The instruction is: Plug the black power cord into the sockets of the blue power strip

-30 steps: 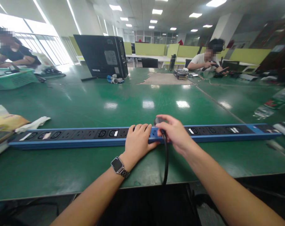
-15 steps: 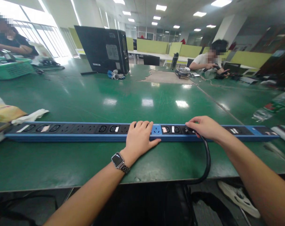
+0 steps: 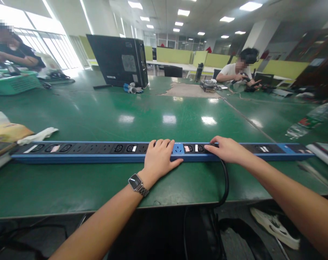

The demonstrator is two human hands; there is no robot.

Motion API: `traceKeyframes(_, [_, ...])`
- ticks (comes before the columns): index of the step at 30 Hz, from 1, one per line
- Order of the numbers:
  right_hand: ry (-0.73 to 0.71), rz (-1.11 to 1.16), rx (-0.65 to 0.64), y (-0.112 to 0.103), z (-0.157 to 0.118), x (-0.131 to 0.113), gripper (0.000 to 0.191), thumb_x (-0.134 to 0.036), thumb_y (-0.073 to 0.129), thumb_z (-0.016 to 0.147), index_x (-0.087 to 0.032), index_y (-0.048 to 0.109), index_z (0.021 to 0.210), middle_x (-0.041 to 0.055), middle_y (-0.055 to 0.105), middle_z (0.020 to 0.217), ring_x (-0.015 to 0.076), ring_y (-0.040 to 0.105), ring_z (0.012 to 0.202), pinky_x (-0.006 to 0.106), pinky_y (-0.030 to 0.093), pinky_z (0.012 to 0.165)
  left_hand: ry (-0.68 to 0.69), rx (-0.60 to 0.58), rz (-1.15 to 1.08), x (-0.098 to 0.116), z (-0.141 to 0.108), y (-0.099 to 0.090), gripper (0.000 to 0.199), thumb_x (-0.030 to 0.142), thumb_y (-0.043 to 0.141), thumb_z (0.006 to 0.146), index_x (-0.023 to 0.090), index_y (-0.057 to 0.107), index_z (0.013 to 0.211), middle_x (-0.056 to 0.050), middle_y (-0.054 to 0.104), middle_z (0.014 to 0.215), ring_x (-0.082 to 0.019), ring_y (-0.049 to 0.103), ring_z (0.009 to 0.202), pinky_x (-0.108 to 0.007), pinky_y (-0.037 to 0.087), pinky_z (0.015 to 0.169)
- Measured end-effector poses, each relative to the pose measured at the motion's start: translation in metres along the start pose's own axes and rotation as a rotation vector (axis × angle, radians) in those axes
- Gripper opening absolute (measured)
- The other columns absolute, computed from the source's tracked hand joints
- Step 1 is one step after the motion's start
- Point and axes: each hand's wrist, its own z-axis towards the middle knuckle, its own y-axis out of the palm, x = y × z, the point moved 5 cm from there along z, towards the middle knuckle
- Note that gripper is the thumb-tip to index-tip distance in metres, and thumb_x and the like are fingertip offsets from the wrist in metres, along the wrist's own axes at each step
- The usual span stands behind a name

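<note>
A long power strip [image 3: 85,159], blue-edged with black sockets and one blue socket [image 3: 177,148], lies across the table in front of me. Over its middle rests my left hand [image 3: 159,155], fingers reaching to the far edge and thumb along the near side, gripping the strip. My right hand [image 3: 225,148] is closed around a black plug at the strip's top, just right of two stickered sockets [image 3: 199,148]. The fingers hide most of the plug, so I cannot tell whether it sits in a socket. Its black cable [image 3: 227,180] loops down over the table edge.
Across the green table [image 3: 112,115] stand a black computer case [image 3: 115,59] and blue-white gloves [image 3: 133,88]. A green basket [image 3: 17,83] is at left, a plastic bottle [image 3: 310,119] at right. Two people sit at the far sides. A yellow package [image 3: 9,133] lies beside the strip's left end.
My right hand has shifted a little left along the strip with the plug, and the cable loop has come with it. My left hand stays on the strip. The view has moved slightly.
</note>
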Motion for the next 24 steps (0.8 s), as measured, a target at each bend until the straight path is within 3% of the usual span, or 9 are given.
traceKeyframes(4, [0.165, 0.280, -0.028, -0.002, -0.009, 0.014, 0.061, -0.070, 0.039, 0.085, -0.014, 0.061, 0.098, 0.0078, 0.068, 0.072, 0.0146, 0.060, 0.050, 0.026, 0.043, 0.052, 0.003, 0.007, 0.002, 0.000, 0.000, 0.000, 0.063, 0.060, 0.060, 0.080, 0.016, 0.053, 0.125, -0.011, 0.062, 0.119, -0.030, 0.053, 0.109, -0.045, 0.035, 0.098])
traceKeyframes(6, [0.226, 0.477, -0.137, 0.007, -0.017, 0.015, 0.057, -0.069, 0.042, 0.085, -0.014, 0.060, 0.087, 0.0077, 0.066, 0.070, 0.0133, 0.059, 0.051, 0.024, 0.040, 0.048, 0.004, 0.009, 0.002, 0.000, 0.000, 0.001, 0.064, 0.060, 0.060, 0.080, 0.015, 0.053, 0.125, -0.011, 0.062, 0.118, -0.030, 0.053, 0.109, -0.045, 0.035, 0.098])
traceKeyframes(9, [0.303, 0.953, -0.349, 0.018, -0.033, 0.007, 0.045, -0.061, 0.049, 0.086, -0.016, 0.056, 0.082, 0.0042, 0.062, 0.069, 0.0106, 0.057, 0.054, 0.021, 0.037, 0.046, -0.001, 0.008, 0.004, -0.001, 0.000, 0.001, 0.064, 0.060, 0.060, 0.080, 0.015, 0.054, 0.125, -0.011, 0.062, 0.118, -0.029, 0.053, 0.109, -0.045, 0.035, 0.098])
traceKeyframes(11, [0.291, 1.205, -0.308, 0.005, -0.042, 0.003, 0.037, -0.053, 0.051, 0.087, -0.018, 0.051, 0.076, -0.0003, 0.054, 0.061, 0.0087, 0.052, 0.050, 0.020, 0.037, 0.046, 0.000, 0.006, 0.001, -0.001, 0.000, 0.001, 0.063, 0.059, 0.060, 0.080, 0.015, 0.054, 0.125, -0.011, 0.063, 0.117, -0.029, 0.053, 0.109, -0.045, 0.035, 0.098])
traceKeyframes(14, [0.141, 1.347, -0.051, -0.043, -0.052, 0.009, 0.038, -0.054, 0.050, 0.087, -0.020, 0.047, 0.070, -0.0037, 0.043, 0.052, 0.0084, 0.043, 0.045, 0.021, 0.035, 0.044, 0.002, 0.008, -0.002, 0.000, 0.000, 0.000, 0.063, 0.060, 0.060, 0.080, 0.016, 0.054, 0.125, -0.011, 0.063, 0.117, -0.029, 0.053, 0.109, -0.045, 0.035, 0.098])
traceKeyframes(16, [0.122, 1.216, 0.117, -0.073, -0.056, 0.024, 0.041, -0.059, 0.052, 0.084, -0.020, 0.049, 0.070, -0.0038, 0.041, 0.050, 0.0083, 0.039, 0.042, 0.022, 0.030, 0.041, 0.000, 0.011, 0.000, 0.000, 0.000, 0.000, 0.063, 0.060, 0.059, 0.080, 0.016, 0.054, 0.125, -0.011, 0.063, 0.118, -0.030, 0.053, 0.109, -0.045, 0.035, 0.098])
traceKeyframes(18, [0.209, 0.973, 0.177, -0.088, -0.054, 0.046, 0.043, -0.061, 0.055, 0.082, -0.019, 0.053, 0.072, -0.0042, 0.039, 0.048, 0.0082, 0.034, 0.040, 0.023, 0.025, 0.040, -0.001, 0.009, -0.001, 0.000, 0.000, 0.000, 0.062, 0.060, 0.059, 0.080, 0.016, 0.054, 0.124, -0.011, 0.063, 0.118, -0.030, 0.053, 0.109, -0.044, 0.035, 0.098])
traceKeyframes(21, [0.326, 0.551, 0.088, -0.084, -0.042, 0.083, 0.046, -0.061, 0.052, 0.083, -0.017, 0.057, 0.070, -0.0035, 0.038, 0.046, 0.0091, 0.033, 0.041, 0.025, 0.024, 0.044, 0.001, 0.009, -0.011, 0.000, 0.000, 0.000, 0.062, 0.060, 0.059, 0.080, 0.016, 0.055, 0.124, -0.011, 0.063, 0.118, -0.030, 0.053, 0.109, -0.044, 0.035, 0.098])
traceKeyframes(24, [0.351, 0.126, -0.004, -0.072, -0.025, 0.119, 0.049, -0.054, 0.047, 0.088, -0.015, 0.059, 0.060, 0.0031, 0.050, 0.052, 0.0132, 0.044, 0.049, 0.028, 0.033, 0.054, 0.002, 0.015, -0.022, -0.001, 0.000, 0.000, 0.062, 0.060, 0.060, 0.080, 0.016, 0.055, 0.124, -0.011, 0.063, 0.118, -0.030, 0.054, 0.108, -0.044, 0.035, 0.098])
